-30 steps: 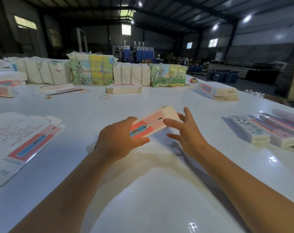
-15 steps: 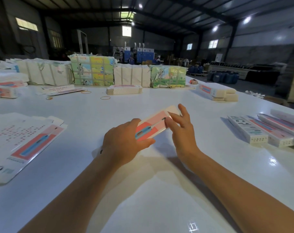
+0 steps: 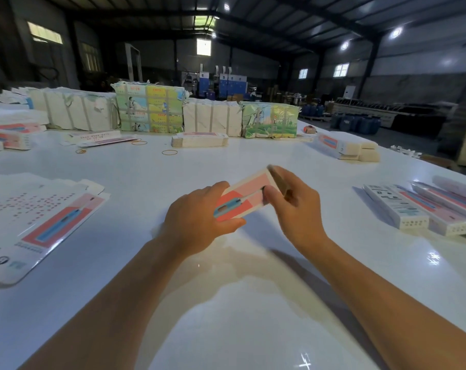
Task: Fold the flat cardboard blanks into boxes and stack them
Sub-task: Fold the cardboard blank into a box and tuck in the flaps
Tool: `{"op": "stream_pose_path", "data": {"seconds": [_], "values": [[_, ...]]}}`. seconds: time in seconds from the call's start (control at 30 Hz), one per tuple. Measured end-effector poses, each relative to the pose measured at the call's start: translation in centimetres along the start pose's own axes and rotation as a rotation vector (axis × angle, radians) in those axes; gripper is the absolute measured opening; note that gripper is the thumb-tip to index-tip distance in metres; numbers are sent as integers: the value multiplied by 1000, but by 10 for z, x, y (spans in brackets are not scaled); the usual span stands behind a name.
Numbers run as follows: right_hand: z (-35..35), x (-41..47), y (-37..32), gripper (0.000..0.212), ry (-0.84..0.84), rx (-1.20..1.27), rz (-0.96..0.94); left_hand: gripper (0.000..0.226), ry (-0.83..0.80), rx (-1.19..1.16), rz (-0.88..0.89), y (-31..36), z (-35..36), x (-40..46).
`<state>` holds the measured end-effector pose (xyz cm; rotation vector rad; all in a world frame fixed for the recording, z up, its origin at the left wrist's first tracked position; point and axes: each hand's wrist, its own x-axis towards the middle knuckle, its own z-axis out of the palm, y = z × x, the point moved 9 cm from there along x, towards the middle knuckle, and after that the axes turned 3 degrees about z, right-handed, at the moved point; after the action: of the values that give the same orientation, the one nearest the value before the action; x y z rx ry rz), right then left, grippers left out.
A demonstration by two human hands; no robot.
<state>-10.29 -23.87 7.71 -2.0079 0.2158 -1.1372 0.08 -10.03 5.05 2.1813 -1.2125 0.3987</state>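
Observation:
A long narrow box [image 3: 243, 197], white with a pink and red panel and a blue toothbrush picture, is held above the white table [image 3: 226, 303] at the centre. My left hand [image 3: 197, 222] grips its near end, thumb below and fingers over the top. My right hand [image 3: 293, 206] holds the far end, fingers curled over the end flap, which looks blurred. Flat printed blanks [image 3: 37, 222] lie in a pile at the left. Several folded boxes [image 3: 413, 209] lie side by side at the right.
Wrapped bundles of paper stock [image 3: 151, 110] line the table's far edge. A small stack of flat blanks [image 3: 199, 140] and rubber bands [image 3: 169, 152] lie in front of them. More boxes sit at the far right [image 3: 346, 149] and far left [image 3: 10, 134].
My right hand has moved from beside the box's far end onto it, its fingers curling over the end flap. The box has lifted and tilted slightly; my left hand keeps its grip.

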Motion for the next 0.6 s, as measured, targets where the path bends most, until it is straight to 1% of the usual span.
{"op": "stream_pose_path", "data": {"seconds": [0.03, 0.1, 0.13, 0.17, 0.2, 0.23, 0.27, 0.3, 0.33, 0.37, 0.4, 0.47, 0.53, 0.6], "values": [[5, -4, -9, 29, -28, -178, -115, 55, 6, 19, 0, 0, 0, 0], [19, -9, -13, 38, -105, -406, -223, 57, 12, 40, -13, -2, 0, -1], [22, -10, -14, 39, -118, -445, -239, 58, 15, 42, -20, -3, 0, -1], [24, -11, -13, 39, -123, -419, -218, 60, 21, 43, -24, -5, -1, -2], [22, -11, -12, 34, -110, -301, -143, 61, 30, 47, -26, -7, -1, -2], [21, -10, -7, 29, -117, -106, -14, 64, 42, 57, -25, -9, -2, -3], [23, -8, 1, 29, -129, 125, 128, 66, 58, 70, -22, -10, -3, -3], [25, -6, 8, 32, -134, 304, 248, 68, 78, 80, -17, -11, -5, -3], [27, -6, 12, 29, -137, 421, 308, 69, 99, 86, -7, -11, -6, -3], [25, -6, 12, 24, -124, 475, 326, 70, 120, 90, 6, -9, -7, -3], [22, -5, 11, 25, -96, 475, 317, 71, 141, 88, 23, -7, -8, -3], [16, -6, 6, 37, -55, 440, 259, 71, 184, 70, 62, -2, -10, -3], [15, -7, 1, 48, -67, 454, 213, 70, 211, 45, 87, -1, -12, -4], [15, -7, 2, 41, -65, 524, 228, 68, 213, 20, 93, -3, -13, -4]]}}
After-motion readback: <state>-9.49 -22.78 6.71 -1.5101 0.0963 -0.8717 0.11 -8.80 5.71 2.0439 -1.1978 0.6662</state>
